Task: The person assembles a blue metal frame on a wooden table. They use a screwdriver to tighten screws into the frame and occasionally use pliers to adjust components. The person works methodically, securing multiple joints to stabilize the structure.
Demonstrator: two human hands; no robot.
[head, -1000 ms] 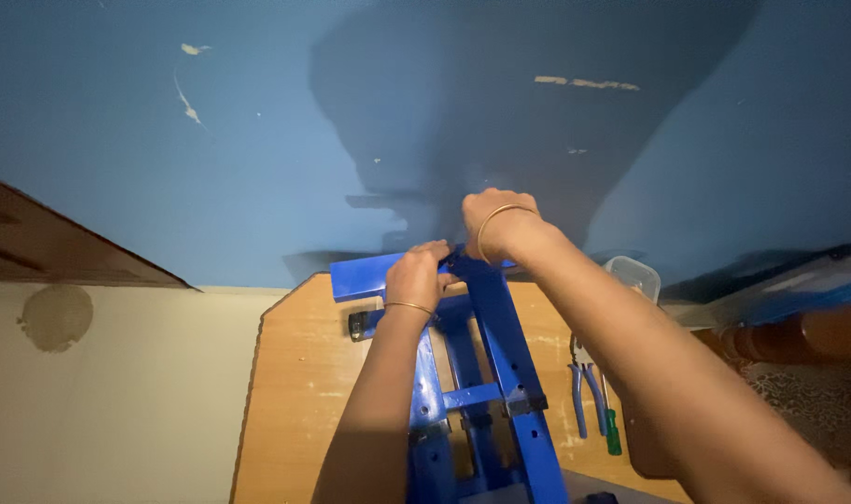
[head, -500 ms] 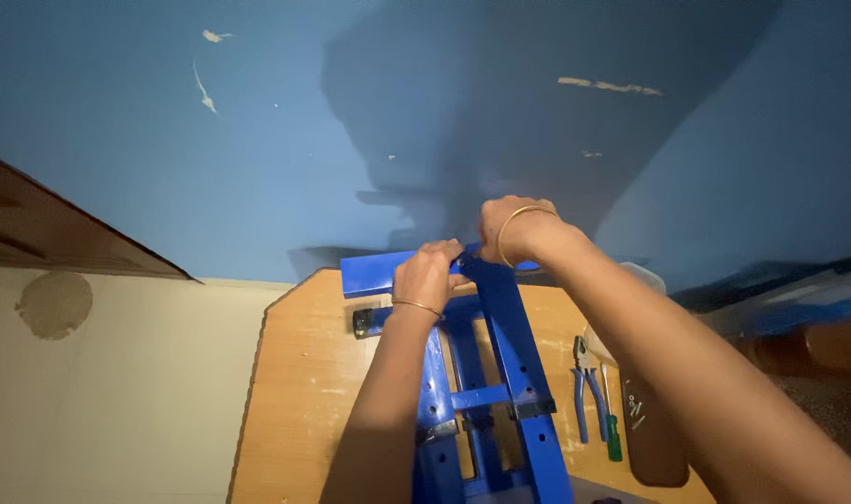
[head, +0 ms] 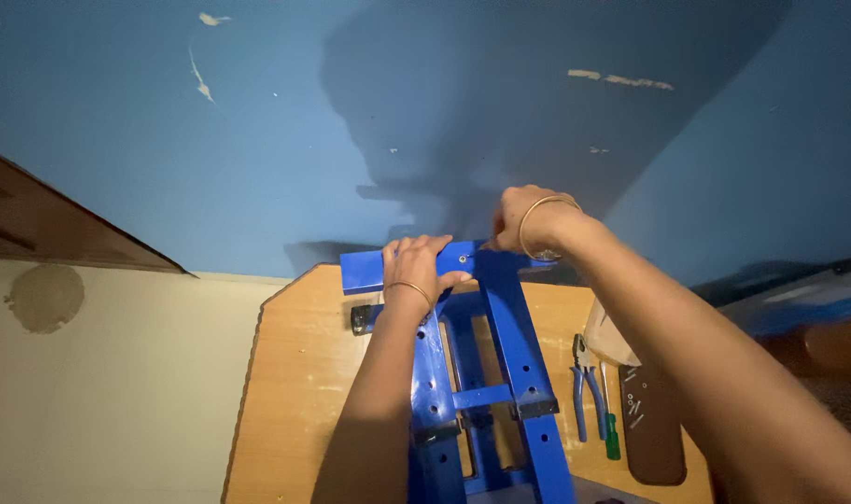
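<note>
Nearest me, a blue frame (head: 500,392) of drilled rails stands on a wooden table (head: 295,392), rising toward the camera. Beside it on the right lie pliers (head: 586,387), a green screwdriver (head: 611,434) and a dark tray (head: 654,429) with a few small screws in it; a pale bag (head: 604,338) sits just behind the tray. Higher up, my left hand (head: 414,266) grips the frame's top crossbar (head: 369,269), fingers curled over its edge. My right hand (head: 523,219) is closed at the bar's far end; I cannot tell what it pinches. Beyond the table, cream floor (head: 117,392) meets a blue wall (head: 257,121) with chipped paint.
</note>
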